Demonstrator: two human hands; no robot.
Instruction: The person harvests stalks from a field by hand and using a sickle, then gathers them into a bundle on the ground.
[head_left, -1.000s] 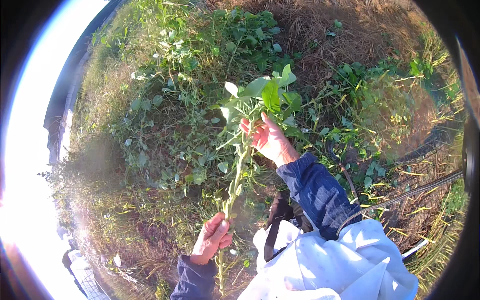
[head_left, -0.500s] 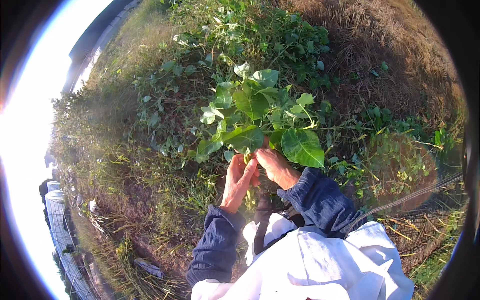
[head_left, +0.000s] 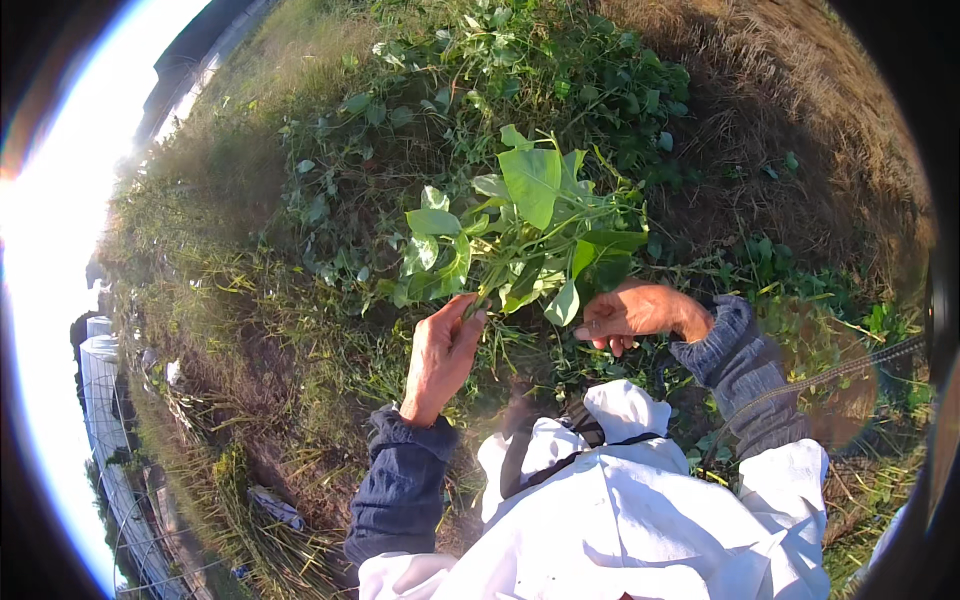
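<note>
My left hand [head_left: 442, 358] is closed around the lower stems of a bunch of leafy green stems [head_left: 533, 185], the thumb pressed along them. Broad, pale-veined leaves fan out above and to the right of that grip. My right hand [head_left: 640, 308] is at the bunch's lower right, its fingers curled inward. Leaves cover part of those fingers, so whatever they may hold is hidden. Both forearms wear dark blue sleeves [head_left: 400, 480].
Low green plants [head_left: 600, 80] grow thickly ahead, with dry brown straw [head_left: 770, 90] at the far right. Cut stalks [head_left: 270, 530] lie in a heap at lower left. A braided cord [head_left: 845, 370] crosses at right. White cloth [head_left: 650, 510] covers my front.
My hands, together at the stems before, are now apart: the right has moved rightward and the left slightly left. The bunch has turned, its leaves tipping to the right.
</note>
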